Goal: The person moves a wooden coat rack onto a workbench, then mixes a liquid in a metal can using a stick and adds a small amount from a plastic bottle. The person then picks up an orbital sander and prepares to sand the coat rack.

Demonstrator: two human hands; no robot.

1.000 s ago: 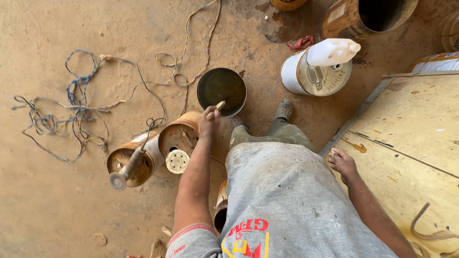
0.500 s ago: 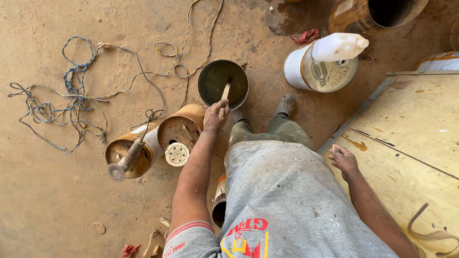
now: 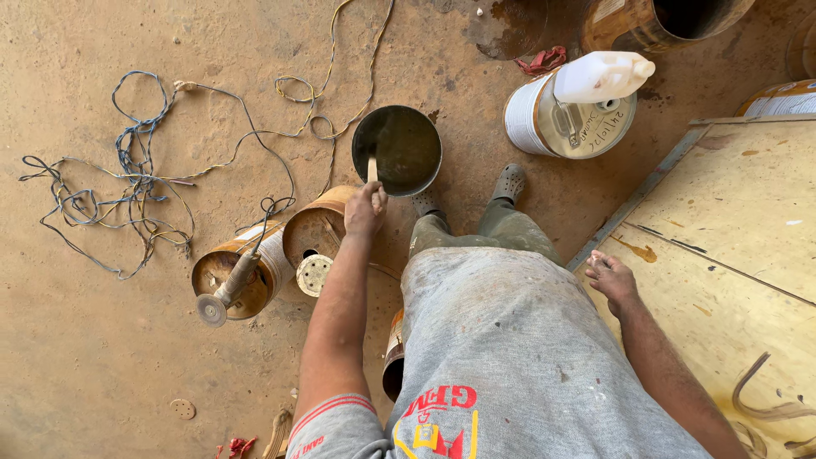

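Left hand (image 3: 366, 209) grips a stick (image 3: 371, 167) dipping into the dark pot (image 3: 397, 150), tip hidden; right hand (image 3: 612, 279) loosely curled.

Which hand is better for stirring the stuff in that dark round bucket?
Probably the left hand: its fingers already grip the wooden stick dipping into the dark bucket. The right hand rests far off on the wooden board, holding nothing visible.

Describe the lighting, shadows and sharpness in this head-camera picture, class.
Head view: soft, even, warm light with no hard shadows; the dark round metal bowl shows a dull sheen inside; the left hand gripping a pale wooden stick is sharp, without motion blur; wide-lens bulge enlarges the grey shirt at the bottom.
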